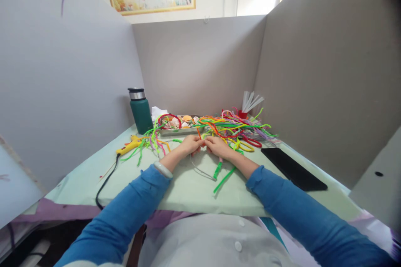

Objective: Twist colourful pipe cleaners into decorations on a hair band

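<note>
My left hand (190, 145) and my right hand (217, 147) meet over the middle of the table, fingertips pinched close together. Between them is an orange pipe cleaner (199, 133), one end sticking up past my fingers. A thin bare wire (202, 170) curves below the hands, and a green fuzzy wrapped piece (217, 171) lies at its end. Whether the wire joins what I hold is hidden by my fingers. A straight green pipe cleaner (224, 180) lies by my right wrist. Behind my right hand spreads a heap of coloured pipe cleaners (232, 125).
A metal tray (178, 131) of small decorations stands at the back. To its left are a green bottle (141, 114) and a yellow glue gun (128, 147) with a black cord. White sticks (249, 102) stand in a red cup; a black phone-like slab (293, 169) lies right. Partitions enclose the table.
</note>
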Available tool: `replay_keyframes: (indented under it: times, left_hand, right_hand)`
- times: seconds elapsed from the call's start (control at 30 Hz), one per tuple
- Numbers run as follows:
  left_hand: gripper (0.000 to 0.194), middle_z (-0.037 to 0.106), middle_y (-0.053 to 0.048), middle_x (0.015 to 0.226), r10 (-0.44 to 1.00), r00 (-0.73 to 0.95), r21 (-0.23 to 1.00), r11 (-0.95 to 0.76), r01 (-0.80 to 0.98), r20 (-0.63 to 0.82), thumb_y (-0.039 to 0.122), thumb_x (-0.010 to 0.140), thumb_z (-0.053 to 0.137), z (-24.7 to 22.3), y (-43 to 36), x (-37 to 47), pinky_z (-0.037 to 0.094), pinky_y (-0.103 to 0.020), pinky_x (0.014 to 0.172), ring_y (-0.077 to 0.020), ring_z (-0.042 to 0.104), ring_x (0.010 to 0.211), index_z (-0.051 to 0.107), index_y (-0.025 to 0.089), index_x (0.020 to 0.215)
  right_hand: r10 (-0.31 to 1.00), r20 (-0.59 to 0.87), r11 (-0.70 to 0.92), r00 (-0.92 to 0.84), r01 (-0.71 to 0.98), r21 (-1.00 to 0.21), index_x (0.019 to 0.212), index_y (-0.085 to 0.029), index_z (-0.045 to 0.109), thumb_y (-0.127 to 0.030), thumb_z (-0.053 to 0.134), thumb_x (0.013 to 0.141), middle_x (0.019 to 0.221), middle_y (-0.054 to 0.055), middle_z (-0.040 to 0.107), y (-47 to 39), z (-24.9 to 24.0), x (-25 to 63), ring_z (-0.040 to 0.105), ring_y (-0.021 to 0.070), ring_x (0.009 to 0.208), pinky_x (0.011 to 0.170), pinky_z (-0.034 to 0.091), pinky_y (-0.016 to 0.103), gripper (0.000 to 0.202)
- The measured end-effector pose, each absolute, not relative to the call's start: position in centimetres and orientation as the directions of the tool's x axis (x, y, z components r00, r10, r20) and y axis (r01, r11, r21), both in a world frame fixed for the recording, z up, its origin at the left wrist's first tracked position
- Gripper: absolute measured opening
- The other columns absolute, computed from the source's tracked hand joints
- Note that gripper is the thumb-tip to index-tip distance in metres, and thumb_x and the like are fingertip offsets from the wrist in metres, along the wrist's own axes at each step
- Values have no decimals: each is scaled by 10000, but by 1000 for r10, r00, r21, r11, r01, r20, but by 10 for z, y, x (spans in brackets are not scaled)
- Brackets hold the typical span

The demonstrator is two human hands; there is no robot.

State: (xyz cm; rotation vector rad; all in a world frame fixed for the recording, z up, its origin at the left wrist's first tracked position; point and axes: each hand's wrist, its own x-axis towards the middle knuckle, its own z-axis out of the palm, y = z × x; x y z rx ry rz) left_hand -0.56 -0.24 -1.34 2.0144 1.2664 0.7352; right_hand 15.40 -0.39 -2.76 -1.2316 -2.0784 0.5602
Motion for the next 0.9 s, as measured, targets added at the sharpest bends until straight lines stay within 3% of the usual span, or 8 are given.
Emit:
replay_keyframes:
  times: [0.5, 0.9]
  left_hand:
    - [282, 432, 35, 406, 926, 369, 788, -286, 546, 80, 353, 771, 456, -11, -6, -3, 260, -198, 367, -71, 386, 335, 476, 144, 583]
    - [301, 393, 41, 386, 941, 332, 879, -210, 429, 63, 349, 739, 536, -6, -10, 1, 283, -208, 372, -61, 357, 328, 434, 154, 534]
  right_hand:
    - [891, 300, 453, -340, 625, -636, 658, -154, 516, -272, 367, 839, 566, -13, 542, -5, -27, 153, 431, 78, 466, 460, 290, 192, 263]
    - [889, 349, 456, -295, 631, -628, 643, -150, 527, -281, 384, 823, 547, -13, 530, -4, -27, 152, 446, 93, 527, 500, 290, 198, 265]
